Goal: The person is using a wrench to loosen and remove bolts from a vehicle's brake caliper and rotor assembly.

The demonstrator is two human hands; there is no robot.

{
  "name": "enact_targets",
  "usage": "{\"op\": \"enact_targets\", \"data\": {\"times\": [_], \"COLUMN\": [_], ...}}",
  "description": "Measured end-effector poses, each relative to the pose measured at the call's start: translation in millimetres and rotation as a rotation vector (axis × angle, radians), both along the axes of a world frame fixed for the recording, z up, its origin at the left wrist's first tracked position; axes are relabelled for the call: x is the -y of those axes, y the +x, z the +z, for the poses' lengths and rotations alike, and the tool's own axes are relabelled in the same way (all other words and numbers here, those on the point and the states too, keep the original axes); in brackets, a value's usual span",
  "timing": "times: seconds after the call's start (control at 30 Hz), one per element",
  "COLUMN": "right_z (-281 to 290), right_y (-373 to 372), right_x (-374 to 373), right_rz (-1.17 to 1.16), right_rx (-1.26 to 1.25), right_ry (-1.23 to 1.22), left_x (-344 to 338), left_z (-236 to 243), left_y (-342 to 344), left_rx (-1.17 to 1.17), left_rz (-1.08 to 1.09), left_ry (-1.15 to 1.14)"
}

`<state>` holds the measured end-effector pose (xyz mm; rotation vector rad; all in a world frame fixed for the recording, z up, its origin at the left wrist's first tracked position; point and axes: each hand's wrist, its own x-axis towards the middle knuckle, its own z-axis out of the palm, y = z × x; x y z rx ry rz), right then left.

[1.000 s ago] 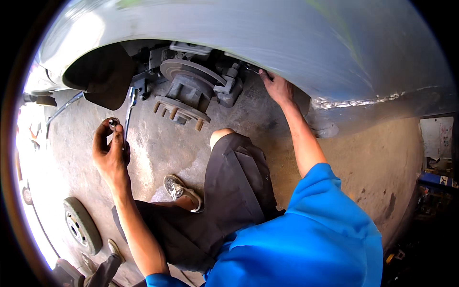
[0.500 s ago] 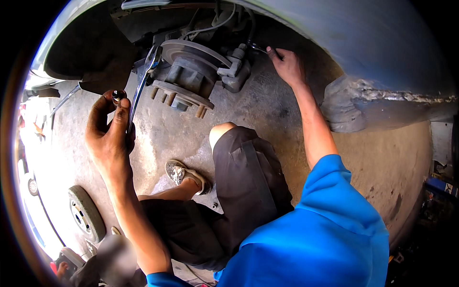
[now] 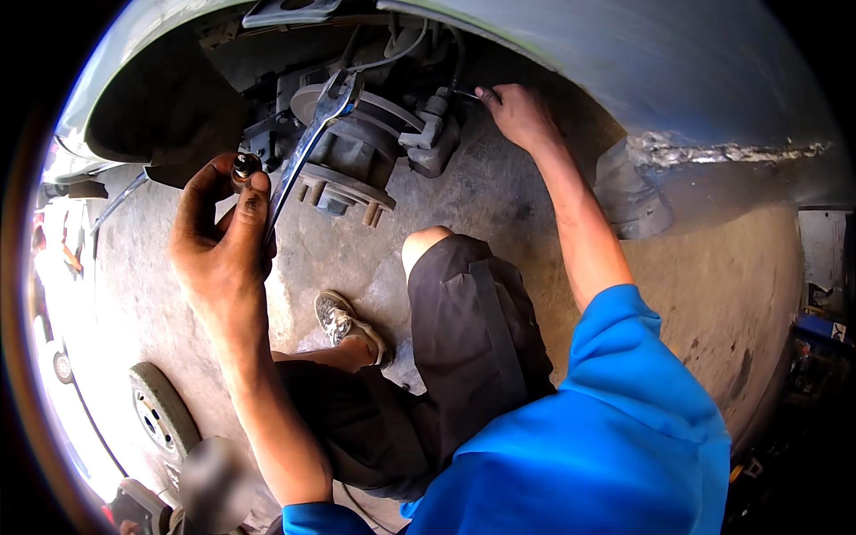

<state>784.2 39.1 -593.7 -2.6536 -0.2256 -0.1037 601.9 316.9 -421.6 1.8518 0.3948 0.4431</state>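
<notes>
My left hand [image 3: 223, 232] is closed on an open-end wrench [image 3: 308, 147], its jaw pointing up in front of the brake disc [image 3: 392, 111]. Between the thumb and forefinger of that hand I pinch a small dark cylindrical metal piece [image 3: 246, 166] with a shiny tip. To the right, my right hand [image 3: 524, 114] reaches in behind the brake caliper [image 3: 434, 141]. Its thumb and fingers close on a thin metal tool [image 3: 466, 94] that meets the caliper near a hose; the tool's far end is too small to make out. The wheel hub [image 3: 343, 185] shows bare studs.
The car's fender [image 3: 660, 71] arches over my arms, with a rough, torn lower edge [image 3: 722, 153] at right. A loose wheel [image 3: 163, 412] lies at lower left near a blurred person [image 3: 217, 486]. My knee and shoe [image 3: 343, 321] are below the hub.
My left hand has moved right and slightly up, bringing the wrench across the brake disc. My right hand has shifted a little left, still at the caliper with the thin tool.
</notes>
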Motion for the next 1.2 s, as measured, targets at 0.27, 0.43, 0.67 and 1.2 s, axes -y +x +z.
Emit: {"op": "enact_targets", "data": {"times": [0.27,0.43,0.67,1.2], "right_z": [0,46,64,53], "right_y": [8,-12,-6,-8], "right_x": [8,12,1,-3], "right_rz": [0.111,0.040,-0.076,-0.214], "right_rx": [0.275,-0.053,-0.348,-0.351], "right_ry": [-0.076,-0.071,-0.138,-0.259], "left_x": [-12,-23,-30,-30], "left_z": [-2,2,6,4], "left_y": [-6,-15,-22,-25], "left_rx": [-0.004,0.016,0.070,0.091], "left_rz": [-0.009,0.001,-0.058,-0.043], "left_ry": [-0.005,-0.022,-0.043,-0.036]}}
